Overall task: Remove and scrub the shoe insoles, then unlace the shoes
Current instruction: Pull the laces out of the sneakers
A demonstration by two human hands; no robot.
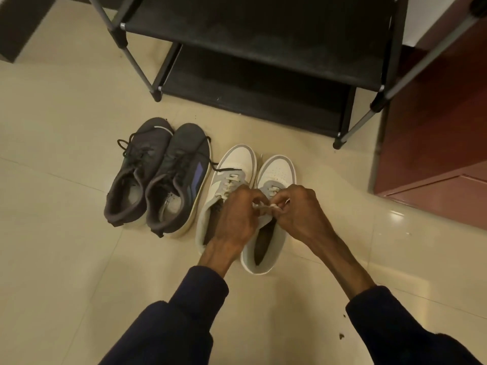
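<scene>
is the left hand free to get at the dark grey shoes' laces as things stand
Likely not yet: the left hand pinches the white shoe's lace. Nothing lies between it and the dark grey shoes, though.
</scene>
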